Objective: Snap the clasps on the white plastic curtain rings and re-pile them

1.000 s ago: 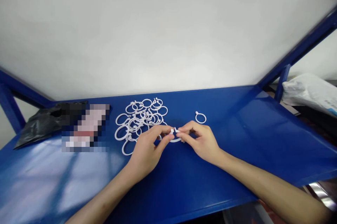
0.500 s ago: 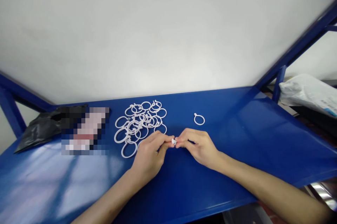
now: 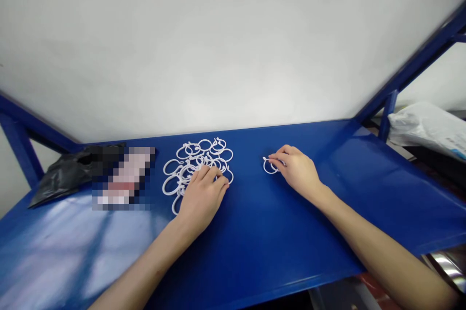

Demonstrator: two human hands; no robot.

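A loose pile of thin white plastic curtain rings [image 3: 171, 185], each with a small eyelet, lies left of centre on the blue tabletop. My left hand [image 3: 206, 193] rests over the pile's near right side, thumb and fingers closed at the edge of one ring [image 3: 232, 174]; the hand covers part of the pile. Farther right, the fingers of my right hand [image 3: 296, 167] are pinched together at a white curtain ring [image 3: 265, 167]. A second ring seems to overlap it under the fingertips, partly hidden.
A black plastic bag [image 3: 61, 179] and a pixelated flat item [image 3: 127, 174] lie at the left. Blue frame bars [image 3: 388, 111] rise at both sides before a pale wall [image 3: 233, 57]. A white plastic package [image 3: 425, 125] sits beyond the right edge.
My hands, together at a small white piece before, have parted. The left moved back left onto the pile; the right moved right and away from me to the separate ring.
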